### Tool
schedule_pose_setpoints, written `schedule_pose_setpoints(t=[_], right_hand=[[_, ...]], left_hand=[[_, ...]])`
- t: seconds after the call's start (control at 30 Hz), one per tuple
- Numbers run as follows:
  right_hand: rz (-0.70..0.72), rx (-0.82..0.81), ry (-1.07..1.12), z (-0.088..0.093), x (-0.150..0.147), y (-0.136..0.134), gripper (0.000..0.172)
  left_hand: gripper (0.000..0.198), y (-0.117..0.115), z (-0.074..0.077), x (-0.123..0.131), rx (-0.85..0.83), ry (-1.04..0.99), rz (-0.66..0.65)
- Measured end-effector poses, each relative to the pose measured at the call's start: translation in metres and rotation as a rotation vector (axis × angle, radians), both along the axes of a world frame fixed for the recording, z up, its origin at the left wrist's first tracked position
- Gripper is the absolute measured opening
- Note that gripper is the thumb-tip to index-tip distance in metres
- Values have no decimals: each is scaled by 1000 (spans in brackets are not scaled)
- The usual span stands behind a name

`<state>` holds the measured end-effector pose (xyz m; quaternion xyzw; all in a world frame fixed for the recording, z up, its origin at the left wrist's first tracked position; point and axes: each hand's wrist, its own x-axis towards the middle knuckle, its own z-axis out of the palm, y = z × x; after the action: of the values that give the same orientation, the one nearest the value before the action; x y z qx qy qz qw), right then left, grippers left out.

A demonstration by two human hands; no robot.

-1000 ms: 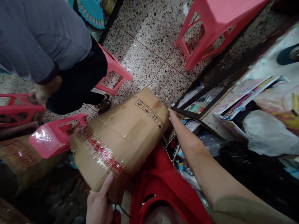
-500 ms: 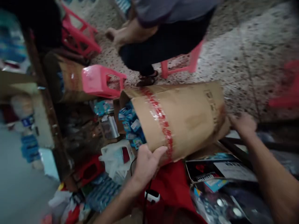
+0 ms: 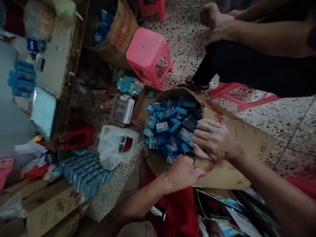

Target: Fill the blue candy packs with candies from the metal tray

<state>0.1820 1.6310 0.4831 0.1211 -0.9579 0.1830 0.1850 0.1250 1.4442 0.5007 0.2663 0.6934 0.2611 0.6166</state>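
Observation:
A large brown cardboard carton (image 3: 237, 141) lies tilted on its side, its mouth facing left. Many small blue boxes (image 3: 170, 126) fill the mouth, some resting on a spread flap. My left hand (image 3: 184, 172) is closed on the lower rim, thumb on the outer wall by the red printed tape. Just above it, my right hand (image 3: 212, 140) curls its fingers over the same rim, the fingertips beside the blue boxes. Red cloth (image 3: 184, 207) shows below the carton.
A pink stool (image 3: 148, 49) stands beyond the carton, next to another carton (image 3: 120, 39) of blue boxes. Another person's hands (image 3: 214, 23) and dark-trousered legs are at upper right. A white plastic bag (image 3: 106, 148) and wrapped blue packs (image 3: 84, 172) lie left.
My right hand has moved from the carton's far bottom end to its open rim, near my left hand. The view has shifted, and more of the blue boxes shows in the mouth.

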Motion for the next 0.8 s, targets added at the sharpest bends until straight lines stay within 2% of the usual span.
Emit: schedule_pose_setpoints(t=[0.23, 0.37, 0.47, 0.57, 0.63, 0.73, 0.8], right_hand=[[-70, 137, 71, -20, -109, -3, 39], [-98, 225, 27, -40, -148, -10, 39], [-104, 247, -23, -49, -165, -17, 40], [-85, 284, -38, -50, -170, -22, 40], [-77, 317, -35, -46, -168, -22, 41], [-81, 352, -73, -39, -160, -18, 42], [-75, 359, -114, -35, -154, -15, 41]], left_hand=[[26, -2, -27, -123, 43, 10, -36], [25, -11, -52, -169, 102, -13, 4], [19, -19, -70, -180, 139, 11, 53], [24, -28, -78, -173, 137, 47, 114], [27, -40, -81, -167, 197, 52, 182], [28, -75, -95, -173, 269, 52, 358], [29, -102, -119, -184, 151, 156, 444]])
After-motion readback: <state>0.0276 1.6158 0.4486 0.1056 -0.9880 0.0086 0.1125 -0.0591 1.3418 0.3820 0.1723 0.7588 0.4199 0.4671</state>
